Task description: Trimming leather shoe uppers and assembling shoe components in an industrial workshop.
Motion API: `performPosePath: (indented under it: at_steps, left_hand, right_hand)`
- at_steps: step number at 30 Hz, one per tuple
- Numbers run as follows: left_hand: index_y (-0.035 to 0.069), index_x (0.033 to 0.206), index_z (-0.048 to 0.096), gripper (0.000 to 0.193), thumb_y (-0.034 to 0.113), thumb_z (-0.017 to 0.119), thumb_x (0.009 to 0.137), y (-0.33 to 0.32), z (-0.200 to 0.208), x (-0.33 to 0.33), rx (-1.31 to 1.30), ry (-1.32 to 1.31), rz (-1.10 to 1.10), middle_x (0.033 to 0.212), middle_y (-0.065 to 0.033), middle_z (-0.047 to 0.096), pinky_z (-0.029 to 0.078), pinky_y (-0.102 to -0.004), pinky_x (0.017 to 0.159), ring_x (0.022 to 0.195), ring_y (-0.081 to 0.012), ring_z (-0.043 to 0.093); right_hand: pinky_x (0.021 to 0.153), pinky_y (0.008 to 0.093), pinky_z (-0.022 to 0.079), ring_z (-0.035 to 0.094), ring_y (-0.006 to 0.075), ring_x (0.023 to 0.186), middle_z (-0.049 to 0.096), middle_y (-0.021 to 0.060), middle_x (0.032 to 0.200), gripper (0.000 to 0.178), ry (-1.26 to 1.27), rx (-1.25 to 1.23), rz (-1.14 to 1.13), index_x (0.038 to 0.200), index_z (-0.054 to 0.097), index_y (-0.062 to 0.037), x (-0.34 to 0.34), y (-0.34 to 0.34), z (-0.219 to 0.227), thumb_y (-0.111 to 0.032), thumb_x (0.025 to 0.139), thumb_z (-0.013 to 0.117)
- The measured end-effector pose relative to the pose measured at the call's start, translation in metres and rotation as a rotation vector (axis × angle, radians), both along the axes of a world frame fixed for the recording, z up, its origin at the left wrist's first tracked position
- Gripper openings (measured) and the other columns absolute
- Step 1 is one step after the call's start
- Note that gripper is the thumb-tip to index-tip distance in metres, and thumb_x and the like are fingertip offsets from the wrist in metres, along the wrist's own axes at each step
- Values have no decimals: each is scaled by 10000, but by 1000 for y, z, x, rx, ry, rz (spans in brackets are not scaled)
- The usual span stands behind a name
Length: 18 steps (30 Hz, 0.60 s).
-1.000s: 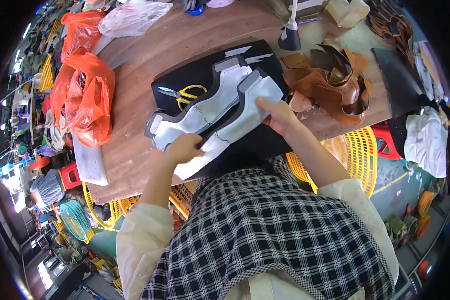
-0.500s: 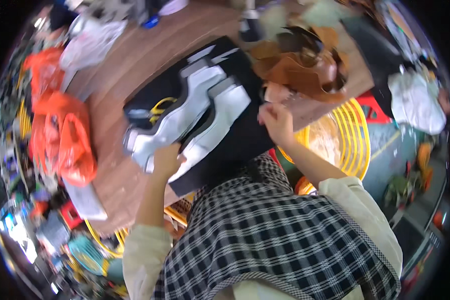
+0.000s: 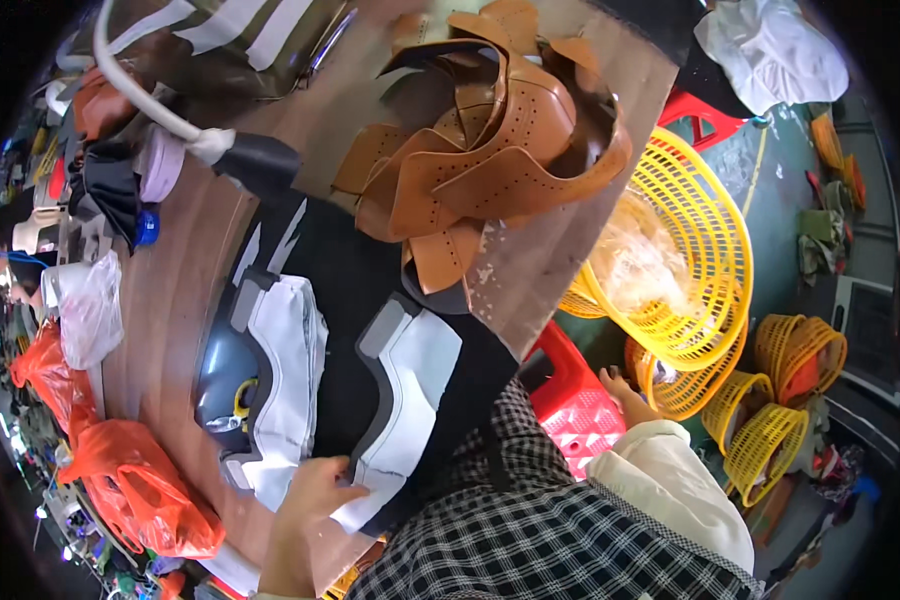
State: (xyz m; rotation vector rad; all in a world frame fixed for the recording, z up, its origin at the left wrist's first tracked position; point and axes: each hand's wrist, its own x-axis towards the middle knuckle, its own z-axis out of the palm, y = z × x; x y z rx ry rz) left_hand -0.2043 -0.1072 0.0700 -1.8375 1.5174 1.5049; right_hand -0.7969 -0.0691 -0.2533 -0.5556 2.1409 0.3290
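My left hand (image 3: pixel 310 492) is at the near end of two stacks of curved white pieces with grey edges, its thumb stretched out from the fingers. The left stack (image 3: pixel 290 370) lies just beyond it; the thumb reaches to the lower part of the right stack (image 3: pixel 410 385). Both stacks rest on a black sheet (image 3: pixel 350 265). My right hand (image 3: pixel 625 395) hangs low beside a red stool (image 3: pixel 570 415) and a yellow basket, past the table's right side. Its fingers show only in part, and whether they grip anything is unclear.
Brown perforated leather pieces (image 3: pixel 500 150) are heaped at the table's far right. A yellow-handled tool (image 3: pixel 242 398) lies left of the stacks. A white bent tube (image 3: pixel 145 95) with a dark end arches overhead. Yellow baskets (image 3: pixel 725 215) stand right; orange bags (image 3: pixel 145 490) lie left.
My view has swung to the right. My right hand has moved from above the black sheet down beside the stool. My left hand stays near the white stacks, which now appear farther apart.
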Motion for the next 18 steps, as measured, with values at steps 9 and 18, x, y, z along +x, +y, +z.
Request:
performPosePath:
  at_steps: [9, 18]
  left_hand:
    - [56, 756, 689, 415, 432, 779, 605, -12, 2, -12, -86, -113, -104, 639, -141, 605, 451, -389, 569, 637, -331, 616]
    - [28, 1158, 561, 606, 165, 793, 615, 81, 0, -108, -1029, -786, 220, 1226, -167, 549, 325, -502, 998, 1175, -366, 467]
  right_hand:
    - [1010, 407, 390, 514, 389, 1194, 544, 261, 1265, 979, -142, 258, 513, 1196, 585, 39, 81, -25, 9, -810, 780, 330]
    - [629, 404, 495, 624, 327, 727, 619, 121, 736, 86, -980, -1041, 1560, 824, 630, -96, 182, -193, 229, -180, 806, 626]
